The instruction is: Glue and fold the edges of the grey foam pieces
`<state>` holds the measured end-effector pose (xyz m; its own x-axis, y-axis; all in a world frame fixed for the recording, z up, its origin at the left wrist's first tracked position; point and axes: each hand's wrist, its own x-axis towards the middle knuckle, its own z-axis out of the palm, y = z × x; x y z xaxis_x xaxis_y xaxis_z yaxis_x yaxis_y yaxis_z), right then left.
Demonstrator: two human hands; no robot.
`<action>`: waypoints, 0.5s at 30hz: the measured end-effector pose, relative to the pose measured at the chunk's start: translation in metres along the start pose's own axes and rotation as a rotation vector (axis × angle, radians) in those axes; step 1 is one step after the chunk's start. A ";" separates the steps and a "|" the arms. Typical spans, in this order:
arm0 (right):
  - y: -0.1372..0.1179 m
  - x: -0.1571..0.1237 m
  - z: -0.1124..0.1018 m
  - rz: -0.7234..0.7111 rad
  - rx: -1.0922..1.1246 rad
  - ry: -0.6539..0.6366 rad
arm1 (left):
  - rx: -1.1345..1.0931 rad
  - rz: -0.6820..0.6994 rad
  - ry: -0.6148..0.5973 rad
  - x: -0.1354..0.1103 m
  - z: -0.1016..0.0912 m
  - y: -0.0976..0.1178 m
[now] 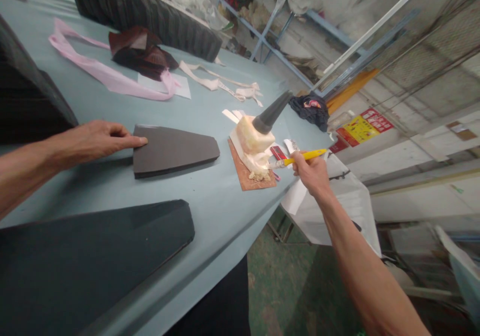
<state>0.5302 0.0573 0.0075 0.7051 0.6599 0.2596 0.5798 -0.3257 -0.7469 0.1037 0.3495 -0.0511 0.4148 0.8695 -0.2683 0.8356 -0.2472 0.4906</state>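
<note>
My left hand [98, 138] rests on the pale blue table [210, 211], fingers curled, fingertip touching the narrow end of a dark grey tapered foam piece [172, 151]. My right hand [312, 172] is closed round a yellow-handled brush [300, 157]. Its bristles [270, 165] touch the gluey mess at the foot of a yellowish glue container [253, 136] with a dark cone-shaped spout [272, 113]. The container stands on a brown board [247, 176].
A larger dark tapered piece [90, 261] lies close to me. Pink ribbon [108, 76], dark red fabric [140, 51], cream straps [221, 83] and white paper lie further back. A black cloth bundle [311, 110] and a white sheet [337, 201] sit past the table's right edge.
</note>
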 end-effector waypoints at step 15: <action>0.000 -0.003 0.000 -0.043 0.028 -0.008 | 0.017 -0.001 0.002 0.002 -0.002 -0.001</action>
<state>0.5281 0.0561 0.0068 0.6760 0.6786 0.2872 0.5979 -0.2774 -0.7520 0.1026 0.3529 -0.0503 0.4137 0.8703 -0.2672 0.8419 -0.2540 0.4760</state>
